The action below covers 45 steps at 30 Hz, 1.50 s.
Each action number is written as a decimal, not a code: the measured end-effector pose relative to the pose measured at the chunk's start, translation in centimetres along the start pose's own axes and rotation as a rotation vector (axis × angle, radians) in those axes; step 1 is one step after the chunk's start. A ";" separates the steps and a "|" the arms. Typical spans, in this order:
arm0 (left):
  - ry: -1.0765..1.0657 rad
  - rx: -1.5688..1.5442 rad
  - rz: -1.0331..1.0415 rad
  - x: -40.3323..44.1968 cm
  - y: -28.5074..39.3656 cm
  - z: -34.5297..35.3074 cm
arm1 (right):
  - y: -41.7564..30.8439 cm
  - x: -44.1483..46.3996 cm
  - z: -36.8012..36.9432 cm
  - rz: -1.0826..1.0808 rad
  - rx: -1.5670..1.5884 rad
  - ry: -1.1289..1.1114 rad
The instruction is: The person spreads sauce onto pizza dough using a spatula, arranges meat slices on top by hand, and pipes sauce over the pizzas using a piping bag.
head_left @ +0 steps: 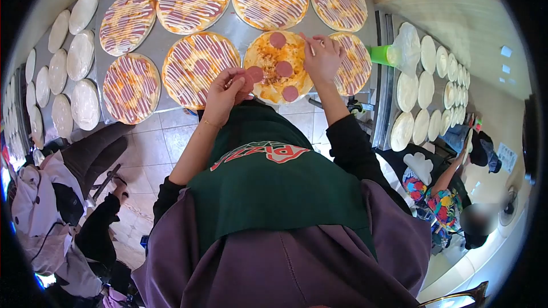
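Note:
A pizza (267, 88) with melted cheese, browned crumbly topping and several round sausage slices lies in front of me at the table's near edge. Left of it, my left hand (224, 96) is closed on a small stack of sausage slices (244, 84), close to a slice (255, 74) on the pizza's left side. Over the right side of the same pizza is my right hand (324, 60), its fingers stretched out and somewhat apart at the surface. Whatever lies directly under those fingers is hidden. Another slice (284, 69) sits near the middle.
Several pizzas striped with white sauce, including one just left (201, 68), cover the metal table (157, 39). Racks of pale dough bases (80, 57) stand left and right (407, 92). A green cup (382, 55) is beside the right rack. Other people are at both sides.

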<state>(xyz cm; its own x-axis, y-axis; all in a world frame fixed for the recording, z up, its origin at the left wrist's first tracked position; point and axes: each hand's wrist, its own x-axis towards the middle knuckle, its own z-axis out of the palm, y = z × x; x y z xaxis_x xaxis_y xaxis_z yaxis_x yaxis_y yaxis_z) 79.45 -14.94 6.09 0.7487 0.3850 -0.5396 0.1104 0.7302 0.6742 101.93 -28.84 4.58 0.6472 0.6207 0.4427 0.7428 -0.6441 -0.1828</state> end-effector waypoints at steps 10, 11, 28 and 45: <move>0.008 0.062 -0.011 0.3 0.4 0.2 | 0.4 -2.1 -0.2 -0.001 0.053 -0.120; 0.003 0.065 -0.005 0.3 0.5 0.3 | -0.1 -1.9 -0.4 0.001 0.052 -0.119; -0.030 -0.169 0.000 0.8 0.1 -0.1 | -9.3 -2.6 -3.0 -0.071 0.802 -0.367; 0.048 -0.032 0.026 0.2 0.4 -1.4 | -6.9 -2.7 0.8 -0.216 0.283 -0.284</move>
<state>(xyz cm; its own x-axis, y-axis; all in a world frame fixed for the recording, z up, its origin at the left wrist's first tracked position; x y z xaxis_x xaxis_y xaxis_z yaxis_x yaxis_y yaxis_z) 78.74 -13.77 5.56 0.7191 0.4302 -0.5457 0.0695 0.7368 0.6725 95.17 -25.71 3.92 0.4646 0.8506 0.2461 0.8580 -0.3637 -0.3627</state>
